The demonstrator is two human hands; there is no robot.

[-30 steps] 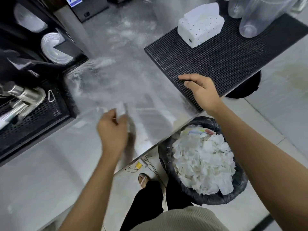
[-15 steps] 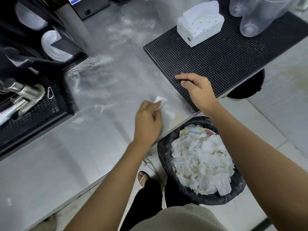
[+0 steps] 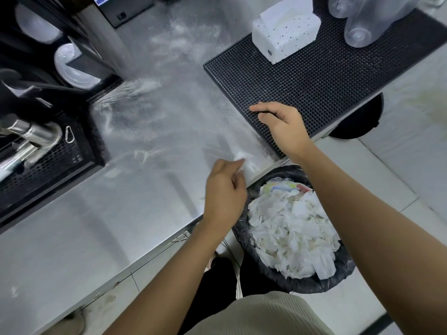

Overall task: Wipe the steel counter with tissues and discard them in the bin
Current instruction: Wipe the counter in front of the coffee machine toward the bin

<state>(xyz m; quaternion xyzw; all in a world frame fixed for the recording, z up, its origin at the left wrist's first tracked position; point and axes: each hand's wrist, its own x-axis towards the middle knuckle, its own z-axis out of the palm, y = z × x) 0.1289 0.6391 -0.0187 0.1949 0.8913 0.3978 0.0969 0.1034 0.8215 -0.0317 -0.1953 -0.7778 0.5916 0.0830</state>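
My left hand (image 3: 223, 192) grips a small white tissue (image 3: 240, 157) and presses it on the steel counter (image 3: 101, 213) close to the counter's front edge. White powder is smeared over the counter beyond the tissue. My right hand (image 3: 283, 124) rests on the near corner of the black rubber mat (image 3: 314, 76), fingers bent, holding nothing. A black-lined bin (image 3: 290, 279) full of used white tissues stands on the floor just below the counter edge, under my right forearm.
A white tissue box (image 3: 285, 35) stands at the mat's far side, with clear plastic jugs (image 3: 370, 18) beside it. A black machine with a steel spout (image 3: 31, 136) and a drip grate fills the left. My legs show below the counter edge.
My left hand has swept the tissue rightward across the counter to the edge by the bin. My right hand has stayed on the mat corner.
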